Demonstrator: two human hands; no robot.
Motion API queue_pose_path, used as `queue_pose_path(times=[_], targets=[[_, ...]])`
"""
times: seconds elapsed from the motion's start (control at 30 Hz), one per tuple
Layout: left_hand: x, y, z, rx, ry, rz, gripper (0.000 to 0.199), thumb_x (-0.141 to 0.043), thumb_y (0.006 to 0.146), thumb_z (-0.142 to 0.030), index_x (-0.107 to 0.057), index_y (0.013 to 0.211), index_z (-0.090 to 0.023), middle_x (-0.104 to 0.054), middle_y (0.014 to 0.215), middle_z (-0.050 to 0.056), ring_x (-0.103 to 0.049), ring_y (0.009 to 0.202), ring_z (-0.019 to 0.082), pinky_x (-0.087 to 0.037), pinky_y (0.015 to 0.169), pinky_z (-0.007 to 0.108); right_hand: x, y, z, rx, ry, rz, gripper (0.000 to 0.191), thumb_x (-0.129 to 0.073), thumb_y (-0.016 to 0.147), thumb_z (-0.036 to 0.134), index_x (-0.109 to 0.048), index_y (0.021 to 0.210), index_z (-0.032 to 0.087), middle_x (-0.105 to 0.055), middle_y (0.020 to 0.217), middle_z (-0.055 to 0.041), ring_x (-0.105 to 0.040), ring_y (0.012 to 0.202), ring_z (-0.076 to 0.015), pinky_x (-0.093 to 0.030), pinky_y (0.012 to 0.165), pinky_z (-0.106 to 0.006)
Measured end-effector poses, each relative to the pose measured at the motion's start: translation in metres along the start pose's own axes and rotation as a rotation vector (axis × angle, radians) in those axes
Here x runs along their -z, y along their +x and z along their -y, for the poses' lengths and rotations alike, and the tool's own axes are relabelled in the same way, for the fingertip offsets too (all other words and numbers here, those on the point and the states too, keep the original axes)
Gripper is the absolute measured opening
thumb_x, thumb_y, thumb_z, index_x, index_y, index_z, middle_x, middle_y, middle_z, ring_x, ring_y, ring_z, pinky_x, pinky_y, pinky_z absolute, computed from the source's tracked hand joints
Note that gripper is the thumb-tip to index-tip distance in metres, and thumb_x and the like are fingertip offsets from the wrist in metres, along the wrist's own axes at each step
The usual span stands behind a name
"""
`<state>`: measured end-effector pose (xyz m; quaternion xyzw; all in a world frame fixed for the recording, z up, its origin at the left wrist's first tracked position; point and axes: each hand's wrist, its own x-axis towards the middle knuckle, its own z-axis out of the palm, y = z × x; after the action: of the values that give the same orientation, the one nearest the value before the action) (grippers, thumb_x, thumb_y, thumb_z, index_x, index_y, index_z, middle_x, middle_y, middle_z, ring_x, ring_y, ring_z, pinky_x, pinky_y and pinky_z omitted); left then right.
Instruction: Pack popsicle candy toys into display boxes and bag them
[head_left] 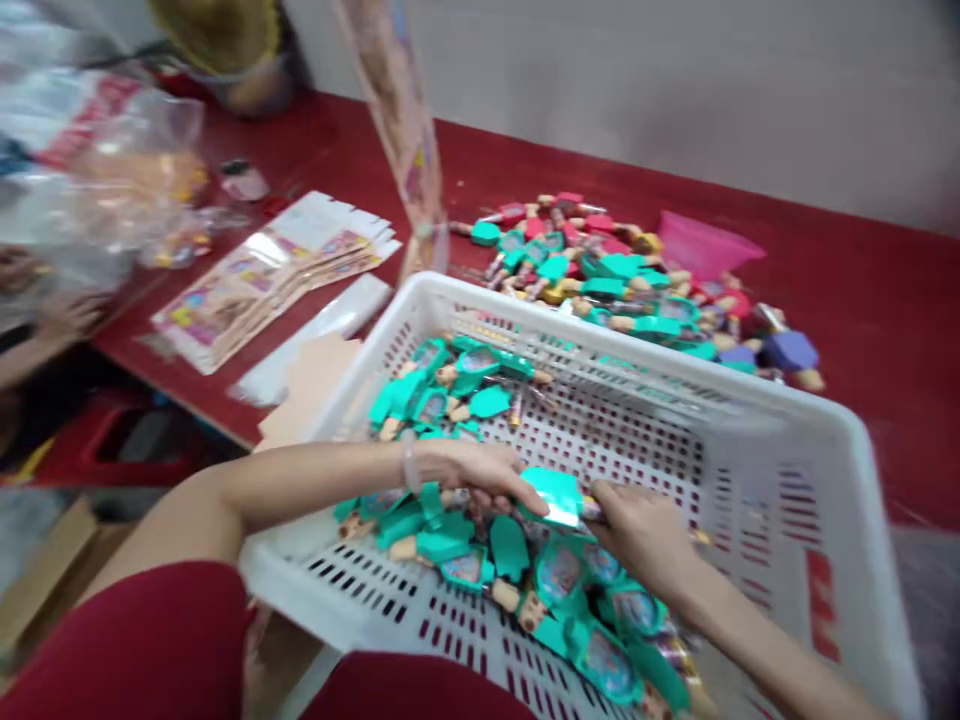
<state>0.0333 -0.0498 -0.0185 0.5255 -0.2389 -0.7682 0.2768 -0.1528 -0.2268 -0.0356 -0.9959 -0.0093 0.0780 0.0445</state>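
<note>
Above the basket: left hand (pixel 472 470) and right hand (pixel 645 540) meet over a white perforated plastic basket (pixel 750 500);
Held thing: teal plastic toy with a shiny face (pixel 551 497), between both hands, just above the loose pile;
Right grip: closed, pinching the toy's narrow end;
Left grip: fingers stretched against its teal part; closed or not, cannot tell;
Basket contents: loose teal-and-tan plastic toys (pixel 465 560), in two clusters on the basket floor;
Red tabletop (pixel 862 250): heap of teal-and-red toys (pixel 600 270) beyond the basket, beside a pink plastic scoop (pixel 705 245); stacked printed paper cards (pixel 262 285) to the left;
Far left: co-worker's hand (pixel 67 315) near a clear plastic bag (pixel 127 170).
</note>
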Motion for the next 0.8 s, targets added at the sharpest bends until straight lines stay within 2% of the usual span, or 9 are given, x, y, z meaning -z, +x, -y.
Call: queue_pose_path(times=[0.13, 0.23, 0.33, 0.4, 0.5, 0.57, 0.63, 0.73, 0.8], targets=[[0.001, -0.004, 0.005, -0.013, 0.132, -0.082, 0.047, -0.076, 0.067, -0.059, -0.058, 0.075, -0.017, -0.049, 0.056, -0.004, -0.039, 0.045, 0.008, -0.027, 0.042, 0.021, 0.006, 0.01, 0.004, -0.087, 0.075, 0.211, 0.008, -0.059, 0.082, 0.018, -0.063, 0.088, 0.019, -0.07, 0.074, -0.004, -0.066, 0.067, -0.022, -0.027, 0.053, -0.027], [-0.001, -0.008, 0.004, -0.032, 0.262, -0.097, 0.052, -0.07, 0.07, -0.067, -0.062, 0.081, -0.017, -0.052, 0.059, -0.003, -0.044, 0.048, 0.01, -0.032, 0.045, 0.023, 0.005, 0.011, 0.003, -0.127, 0.267, 0.32, 0.003, -0.062, 0.083, 0.022, -0.064, 0.083, 0.02, -0.069, 0.072, -0.0029, -0.064, 0.066, -0.0201, -0.024, 0.054, -0.026], [0.005, -0.012, -0.004, -0.143, 0.518, -0.282, 0.063, -0.063, 0.076, -0.069, -0.065, 0.11, -0.016, -0.066, 0.083, 0.003, -0.059, 0.068, 0.017, -0.043, 0.059, 0.026, 0.001, 0.012, -0.01, -0.151, 0.434, 0.32, 0.008, -0.063, 0.082, 0.026, -0.066, 0.085, 0.02, -0.07, 0.075, -0.0035, -0.064, 0.07, -0.0207, -0.029, 0.056, -0.025], [0.011, -0.019, -0.009, -0.315, 0.695, -0.532, 0.073, -0.058, 0.083, -0.066, -0.051, 0.136, -0.017, -0.065, 0.114, 0.01, -0.062, 0.097, 0.024, -0.047, 0.078, 0.03, 0.002, 0.013, -0.023, -0.209, 0.453, 0.216, 0.012, -0.059, 0.082, 0.028, -0.066, 0.085, 0.019, -0.069, 0.073, -0.004, -0.062, 0.067, -0.0216, -0.031, 0.056, -0.026], [0.018, -0.034, -0.016, -0.55, 0.841, -0.851, 0.069, -0.05, 0.092, -0.06, -0.038, 0.146, -0.019, -0.052, 0.137, 0.013, -0.051, 0.122, 0.027, -0.042, 0.098, 0.035, 0.019, 0.02, -0.046, -0.344, 0.586, -0.093, 0.024, -0.056, 0.081, 0.041, -0.065, 0.084, 0.018, -0.065, 0.069, -0.0039, -0.059, 0.063, -0.022, -0.038, 0.055, -0.028], [0.018, -0.046, -0.019, -0.621, 0.863, -0.969, 0.06, -0.047, 0.095, -0.056, -0.042, 0.143, -0.021, -0.052, 0.136, 0.012, -0.051, 0.122, 0.026, -0.042, 0.101, 0.037, 0.045, 0.028, -0.058, -0.388, 0.789, -0.358, 0.042, -0.062, 0.079, 0.052, -0.066, 0.101, 0.017, -0.069, 0.085, -0.0058, -0.063, 0.074, -0.0237, -0.047, 0.062, -0.029], [0.016, -0.059, -0.02, -0.652, 0.852, -1.042, 0.055, -0.048, 0.095, -0.053, -0.045, 0.139, -0.021, -0.053, 0.135, 0.01, -0.052, 0.12, 0.024, -0.042, 0.102, 0.037, 0.075, 0.034, -0.066, -0.379, 0.961, -0.552, 0.07, -0.067, 0.076, 0.058, -0.054, 0.131, 0.017, -0.067, 0.111, -0.0095, -0.064, 0.091, -0.0258, -0.053, 0.073, -0.031], [0.012, -0.09, -0.011, -0.696, 0.844, -1.135, 0.05, -0.049, 0.095, -0.052, -0.049, 0.135, -0.022, -0.053, 0.136, 0.008, -0.053, 0.121, 0.022, -0.042, 0.104, 0.035, 0.108, 0.027, -0.075, -0.293, 1.007, -0.62, 0.091, -0.068, 0.08, 0.059, -0.027, 0.152, 0.022, -0.057, 0.131, -0.0141, -0.062, 0.105, -0.0267, -0.054, 0.083, -0.035], [0.009, -0.119, 0.009, -0.676, 0.851, -1.234, 0.05, -0.047, 0.095, -0.053, -0.051, 0.133, -0.023, -0.055, 0.135, 0.007, -0.052, 0.122, 0.023, -0.041, 0.105, 0.035, 0.111, 0.008, -0.081, -0.263, 0.836, -0.663, 0.085, -0.068, 0.082, 0.06, -0.032, 0.15, 0.024, -0.057, 0.13, -0.0164, -0.062, 0.104, -0.0281, -0.054, 0.083, -0.038]])
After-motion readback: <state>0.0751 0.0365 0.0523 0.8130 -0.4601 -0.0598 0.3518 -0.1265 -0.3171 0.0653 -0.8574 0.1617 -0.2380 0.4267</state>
